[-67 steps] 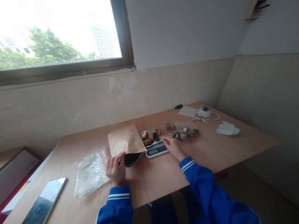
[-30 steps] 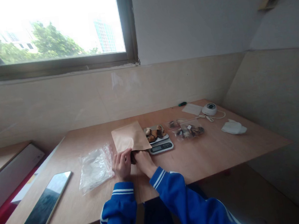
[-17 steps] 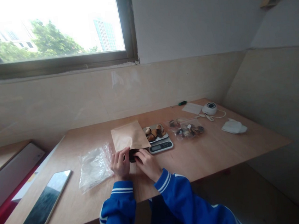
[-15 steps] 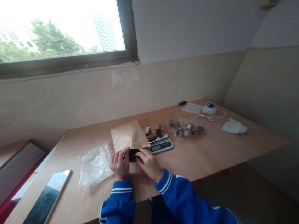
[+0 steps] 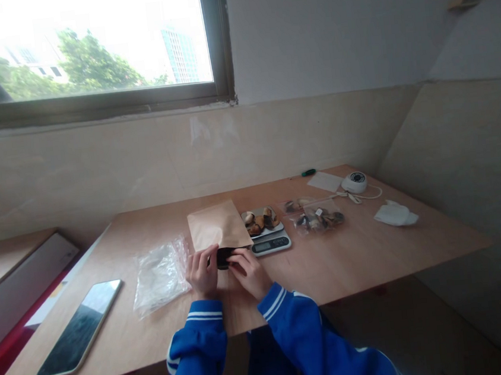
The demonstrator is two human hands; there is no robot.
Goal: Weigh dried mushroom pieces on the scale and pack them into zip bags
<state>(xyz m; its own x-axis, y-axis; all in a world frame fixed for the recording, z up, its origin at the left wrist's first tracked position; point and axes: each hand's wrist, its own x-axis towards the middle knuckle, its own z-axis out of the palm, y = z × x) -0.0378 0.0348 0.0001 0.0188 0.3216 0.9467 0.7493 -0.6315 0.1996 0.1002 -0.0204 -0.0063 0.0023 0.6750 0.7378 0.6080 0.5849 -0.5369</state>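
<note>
A brown paper bag [image 5: 216,224] lies on the table with its near edge between my hands. My left hand [image 5: 203,270] has its fingers closed on the left part of that edge. My right hand [image 5: 248,271] pinches the edge further right. Something dark [image 5: 224,257] shows between the fingertips; whether it is the bag's open mouth or a black thing, I cannot tell. Just right of the bag, a digital kitchen scale [image 5: 271,245] carries several dried mushroom pieces [image 5: 260,221], partly covered by the bag's corner.
Clear plastic bags [image 5: 159,277] lie left of my left hand, and a phone [image 5: 80,330] with a charging cable is further left. Clear bags of mushroom pieces [image 5: 319,219] sit right of the scale. Beyond are a white camera [image 5: 354,182] and a crumpled white tissue [image 5: 395,214].
The view has shifted slightly. Both hands stay at the near edge of the paper bag, and nothing else has visibly moved.
</note>
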